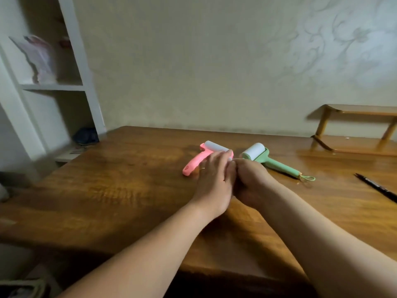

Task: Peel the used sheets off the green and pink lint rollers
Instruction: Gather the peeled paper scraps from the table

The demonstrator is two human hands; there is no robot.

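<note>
The pink lint roller (198, 159) lies on the wooden table (120, 190), white roll toward the wall and handle pointing near-left. To its right lies the green lint roller (274, 164), its handle pointing right and ending in a loop. My left hand (214, 179) reaches forward with fairly straight fingers, the tips resting on the right end of the pink roll. Pressed against it, my right hand (251, 181) has its fingers curled under, just in front of the green roll. A small white bit shows where the fingertips of both hands meet. What the right fingers hold is hidden.
A black pen (376, 187) lies near the table's right edge. A low wooden shelf stand (354, 110) sits at the back right against the wall. White shelving (53, 87) with papers and a dark object stands at the left.
</note>
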